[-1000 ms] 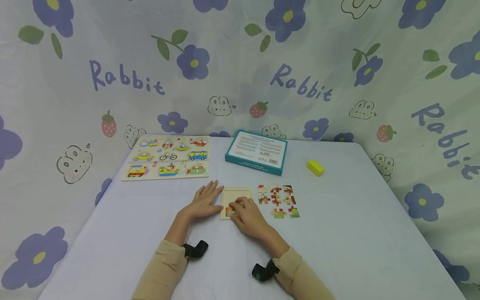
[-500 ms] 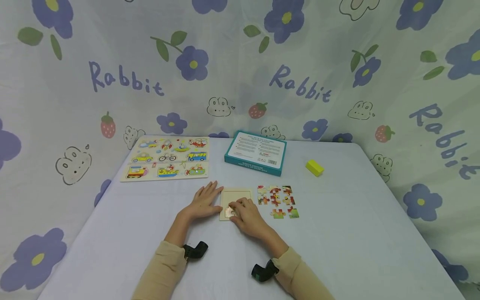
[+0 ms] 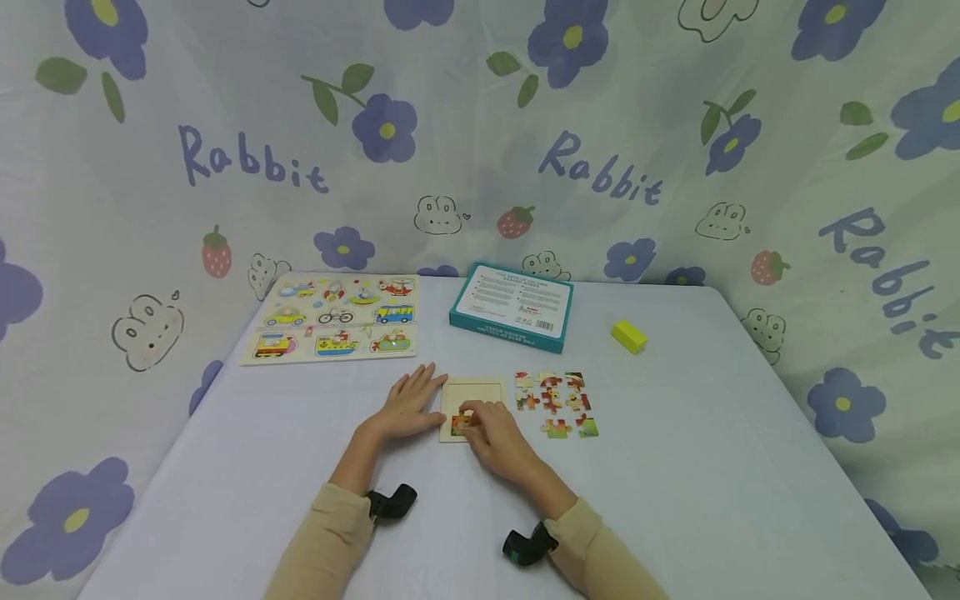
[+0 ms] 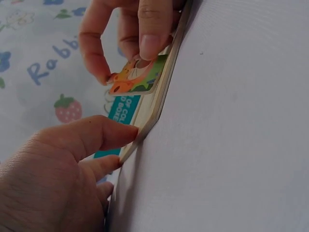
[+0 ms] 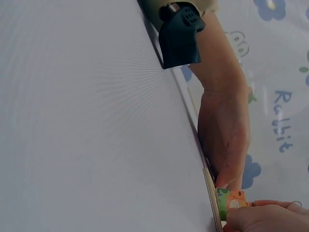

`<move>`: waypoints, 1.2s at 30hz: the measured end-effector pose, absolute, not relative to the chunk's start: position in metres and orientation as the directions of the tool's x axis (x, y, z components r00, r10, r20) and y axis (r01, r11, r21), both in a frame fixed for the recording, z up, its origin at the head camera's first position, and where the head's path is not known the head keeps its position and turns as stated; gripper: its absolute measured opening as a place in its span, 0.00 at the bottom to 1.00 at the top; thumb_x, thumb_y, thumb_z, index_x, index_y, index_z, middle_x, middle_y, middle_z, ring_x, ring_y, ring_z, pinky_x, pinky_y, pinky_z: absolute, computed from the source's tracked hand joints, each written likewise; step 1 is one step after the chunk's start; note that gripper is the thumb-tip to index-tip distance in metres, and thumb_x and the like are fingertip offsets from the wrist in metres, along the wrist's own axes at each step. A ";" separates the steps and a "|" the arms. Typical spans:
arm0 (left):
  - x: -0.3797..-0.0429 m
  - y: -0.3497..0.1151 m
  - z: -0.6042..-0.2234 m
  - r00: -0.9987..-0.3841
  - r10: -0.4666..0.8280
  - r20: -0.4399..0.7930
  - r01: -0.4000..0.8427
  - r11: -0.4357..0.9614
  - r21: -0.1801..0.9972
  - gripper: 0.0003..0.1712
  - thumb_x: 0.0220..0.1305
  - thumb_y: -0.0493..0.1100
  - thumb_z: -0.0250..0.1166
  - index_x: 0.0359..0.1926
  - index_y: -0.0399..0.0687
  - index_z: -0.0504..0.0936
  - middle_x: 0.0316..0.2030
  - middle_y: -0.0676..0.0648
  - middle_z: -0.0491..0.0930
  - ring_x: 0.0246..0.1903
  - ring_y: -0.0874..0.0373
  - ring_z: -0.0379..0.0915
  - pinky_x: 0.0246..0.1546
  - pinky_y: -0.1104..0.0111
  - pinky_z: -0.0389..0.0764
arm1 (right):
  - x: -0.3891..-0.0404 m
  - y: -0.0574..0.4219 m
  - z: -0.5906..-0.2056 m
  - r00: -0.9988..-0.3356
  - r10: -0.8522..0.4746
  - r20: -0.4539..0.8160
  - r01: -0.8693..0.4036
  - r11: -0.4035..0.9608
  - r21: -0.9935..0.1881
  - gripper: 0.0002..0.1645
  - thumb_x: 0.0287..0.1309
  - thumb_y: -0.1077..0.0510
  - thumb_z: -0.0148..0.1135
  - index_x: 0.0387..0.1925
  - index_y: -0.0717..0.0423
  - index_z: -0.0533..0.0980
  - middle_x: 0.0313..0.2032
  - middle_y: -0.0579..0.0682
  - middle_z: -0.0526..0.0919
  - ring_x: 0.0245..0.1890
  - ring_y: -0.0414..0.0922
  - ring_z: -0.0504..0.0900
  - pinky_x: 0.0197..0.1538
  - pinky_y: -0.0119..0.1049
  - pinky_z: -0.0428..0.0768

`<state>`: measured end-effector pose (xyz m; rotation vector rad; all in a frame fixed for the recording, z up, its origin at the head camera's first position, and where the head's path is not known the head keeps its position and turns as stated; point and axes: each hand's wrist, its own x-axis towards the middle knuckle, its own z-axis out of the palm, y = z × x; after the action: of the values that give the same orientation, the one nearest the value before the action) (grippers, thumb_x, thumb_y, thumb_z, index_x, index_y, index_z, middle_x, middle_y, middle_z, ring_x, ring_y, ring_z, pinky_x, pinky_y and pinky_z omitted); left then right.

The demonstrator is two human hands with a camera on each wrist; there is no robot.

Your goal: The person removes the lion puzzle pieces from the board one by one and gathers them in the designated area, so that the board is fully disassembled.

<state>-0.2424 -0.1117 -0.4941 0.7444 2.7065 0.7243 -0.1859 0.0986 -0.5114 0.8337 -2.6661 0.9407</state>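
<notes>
My right hand (image 3: 498,439) pinches a jigsaw piece (image 3: 460,425) with an orange and green picture over the lower left corner of a small wooden puzzle tray (image 3: 476,387). The left wrist view shows this piece tilted, thumb on its face and a fingertip at its far edge. My left hand (image 3: 406,406) lies at the tray's left side, fingers spread and thumb at the edge; in its wrist view the thumb tip and a finger touch the tray's rim. Right of the tray lie several loose jigsaw pieces (image 3: 552,400) in loose rows.
A wooden vehicle puzzle board (image 3: 352,327) lies at the back left. Behind the tray is a teal and white box (image 3: 513,305), with a yellow block (image 3: 629,336) to its right. A white cloth covers the table (image 3: 712,467); a printed curtain hangs behind.
The held piece shone pale half a second ago and now shows its picture, its tilt changed. My right hand has shifted slightly right and nearer me. My left hand stays at the tray.
</notes>
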 end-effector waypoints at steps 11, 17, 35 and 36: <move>-0.242 -0.111 -0.496 -0.842 0.533 -0.084 0.420 0.745 0.519 0.42 0.57 0.52 0.56 0.69 0.42 0.53 0.70 0.38 0.41 0.69 0.44 0.30 0.63 0.49 0.34 | -0.186 0.098 -0.511 -0.808 -0.401 0.431 -0.588 0.584 -0.559 0.11 0.58 0.62 0.58 0.43 0.51 0.71 0.32 0.43 0.76 0.31 0.36 0.68 0.32 0.28 0.70; -0.242 -0.111 -0.497 -0.843 0.531 -0.089 0.419 0.750 0.513 0.42 0.57 0.53 0.56 0.69 0.41 0.53 0.70 0.38 0.40 0.69 0.45 0.29 0.64 0.49 0.33 | -0.186 0.099 -0.511 -0.802 -0.375 0.465 -0.595 0.576 -0.560 0.10 0.56 0.63 0.60 0.40 0.52 0.72 0.31 0.43 0.76 0.30 0.37 0.69 0.31 0.28 0.71; -0.241 -0.108 -0.493 -0.845 0.525 -0.107 0.405 0.757 0.513 0.43 0.57 0.52 0.56 0.69 0.42 0.52 0.70 0.38 0.40 0.69 0.45 0.29 0.64 0.49 0.33 | -0.186 0.132 -0.489 -0.919 -0.244 0.309 -0.394 0.604 -0.693 0.09 0.56 0.59 0.62 0.40 0.49 0.74 0.29 0.38 0.74 0.30 0.36 0.71 0.32 0.31 0.71; -0.242 -0.108 -0.493 -0.845 0.524 -0.107 0.405 0.758 0.510 0.43 0.57 0.52 0.56 0.69 0.42 0.52 0.70 0.38 0.40 0.69 0.45 0.29 0.64 0.50 0.33 | -0.186 0.134 -0.489 -0.920 -0.236 0.313 -0.391 0.604 -0.694 0.09 0.56 0.59 0.62 0.40 0.49 0.74 0.28 0.38 0.74 0.30 0.36 0.71 0.31 0.31 0.71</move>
<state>-0.2415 -0.1084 -0.4933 0.7289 2.7122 0.7049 -0.1861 0.1343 -0.4888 0.5226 -2.6404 1.2112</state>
